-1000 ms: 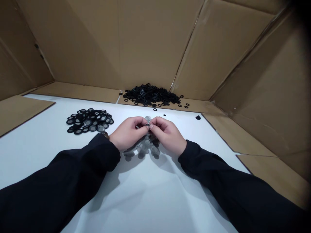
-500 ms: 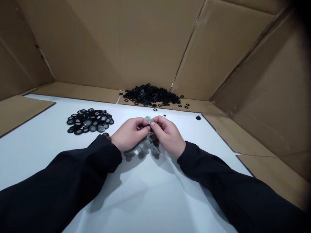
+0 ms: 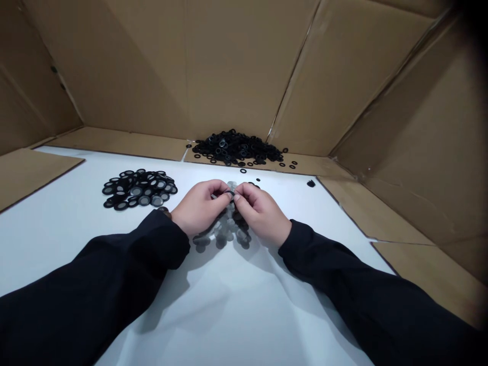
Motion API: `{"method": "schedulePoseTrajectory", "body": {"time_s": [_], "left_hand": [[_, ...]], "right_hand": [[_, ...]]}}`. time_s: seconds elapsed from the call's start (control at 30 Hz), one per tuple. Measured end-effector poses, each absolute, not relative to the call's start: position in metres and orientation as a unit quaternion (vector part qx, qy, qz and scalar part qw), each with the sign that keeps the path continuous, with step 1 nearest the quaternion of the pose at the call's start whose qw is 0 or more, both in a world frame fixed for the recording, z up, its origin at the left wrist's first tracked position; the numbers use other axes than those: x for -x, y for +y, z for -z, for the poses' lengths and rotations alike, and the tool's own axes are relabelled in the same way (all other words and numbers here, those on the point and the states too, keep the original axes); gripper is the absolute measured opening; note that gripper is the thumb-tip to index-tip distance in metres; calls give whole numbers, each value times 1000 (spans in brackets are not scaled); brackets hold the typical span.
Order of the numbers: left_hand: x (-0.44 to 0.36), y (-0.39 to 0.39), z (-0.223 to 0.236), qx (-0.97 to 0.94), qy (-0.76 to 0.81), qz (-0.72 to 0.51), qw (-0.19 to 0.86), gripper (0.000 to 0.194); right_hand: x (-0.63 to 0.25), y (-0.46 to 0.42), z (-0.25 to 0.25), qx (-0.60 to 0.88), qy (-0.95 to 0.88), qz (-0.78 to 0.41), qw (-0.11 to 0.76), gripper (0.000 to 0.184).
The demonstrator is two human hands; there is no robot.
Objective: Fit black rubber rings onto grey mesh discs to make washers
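Note:
My left hand [image 3: 204,206] and my right hand [image 3: 259,208] meet over the middle of the white surface. Between their fingertips they pinch a small black ring [image 3: 231,193], mostly covered by the thumbs. Whether a disc sits inside the ring I cannot tell. Under and in front of the hands lies a loose pile of thin grey mesh-like discs [image 3: 224,231], partly hidden. Left of my left hand is a heap of black rings with grey discs in them [image 3: 143,192].
A large pile of black rings [image 3: 238,148] lies at the back against the cardboard wall [image 3: 236,66]. One stray ring [image 3: 243,171] rests before it. A small black piece [image 3: 310,183] lies to the right. Cardboard strips [image 3: 400,223] border the white tabletop [image 3: 244,305].
The black ring has been turned slightly between my fingertips, so more of its curve shows. Both hands stay almost in place; the whole view has shifted slightly.

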State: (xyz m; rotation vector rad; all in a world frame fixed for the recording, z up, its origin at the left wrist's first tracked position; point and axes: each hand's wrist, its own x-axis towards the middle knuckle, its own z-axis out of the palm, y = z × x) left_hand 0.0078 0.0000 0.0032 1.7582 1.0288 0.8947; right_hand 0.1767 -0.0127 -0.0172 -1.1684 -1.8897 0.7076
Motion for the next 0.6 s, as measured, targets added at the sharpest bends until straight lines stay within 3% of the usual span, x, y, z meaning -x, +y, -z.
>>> {"method": "schedulePoseTrajectory", "body": {"time_s": [0.27, 0.6], "left_hand": [[-9, 1, -3, -674, 420, -380, 475, 17], [-9, -2, -6, -694, 427, -355, 458, 12]], "right_hand": [[-175, -13, 23, 451, -709, -322, 435, 15], [-176, -14, 18, 459, -737, -256, 426, 14]]}}
